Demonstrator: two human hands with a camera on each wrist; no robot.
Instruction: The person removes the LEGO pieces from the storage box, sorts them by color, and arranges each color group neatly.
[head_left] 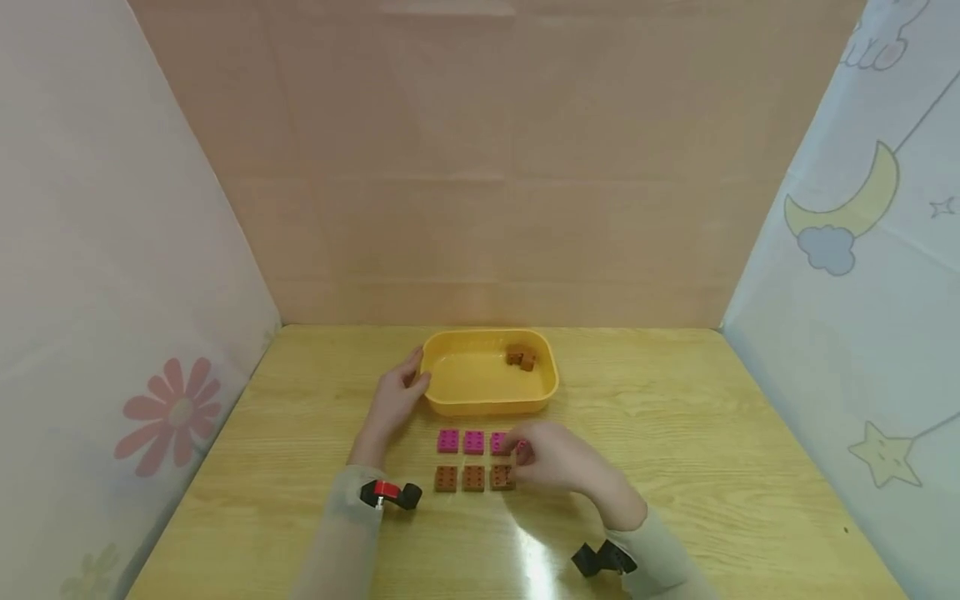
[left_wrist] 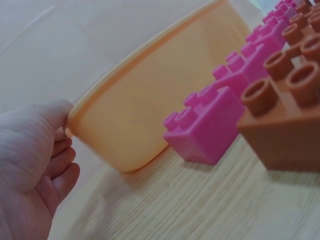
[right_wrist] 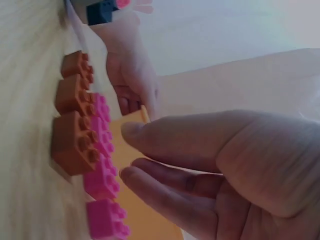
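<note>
My left hand (head_left: 395,396) grips the left end of a yellow plastic tub (head_left: 487,408), with the thumb at its rim in the left wrist view. Over the right ends of two rows of toy building bricks hovers my right hand (head_left: 558,458). Its thumb and fingers are apart with nothing between them in the right wrist view. The row nearer the tub has several pink bricks (head_left: 448,441), the rightmost partly covered by the right hand in the head view. Three brown bricks (head_left: 473,478) form the nearer row, studs up.
A few brown bricks (head_left: 527,363) lie inside the tub at its right end. The wooden table (head_left: 675,400) has a tan backdrop (head_left: 487,208) behind it and patterned white side walls (head_left: 817,333) at left and right.
</note>
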